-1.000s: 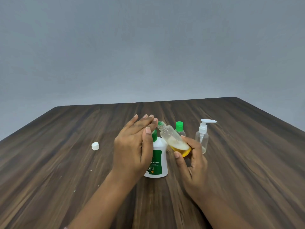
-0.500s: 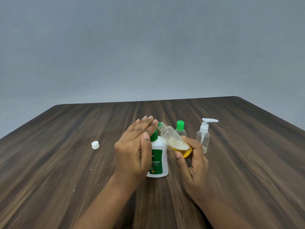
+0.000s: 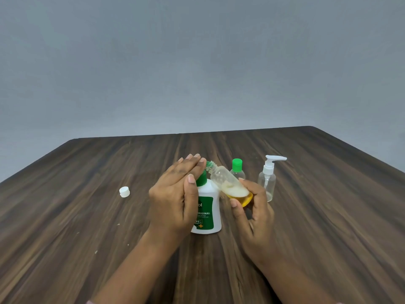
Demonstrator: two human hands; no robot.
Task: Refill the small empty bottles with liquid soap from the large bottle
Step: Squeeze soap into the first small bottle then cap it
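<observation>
The large white soap bottle [image 3: 208,207] with a green label and green cap stands upright mid-table. My left hand [image 3: 177,194] is flat with straight fingers, in front of the bottle's left side and over its cap. My right hand [image 3: 252,209] grips a small clear bottle [image 3: 228,183] by its base, tilted with its open neck toward my left fingertips; yellow soap and foam lie in its bottom. Behind stand a small clear bottle with a green cap [image 3: 237,170] and a clear pump bottle [image 3: 267,181].
A small white cap [image 3: 124,191] lies on the dark wooden table [image 3: 87,216] to the left of my hands. A few pale specks dot the table's near left. A plain grey wall is behind the far edge.
Both hands and the tilted bottle have stayed nearly in place; my left hand sank slightly toward the big bottle's cap.
</observation>
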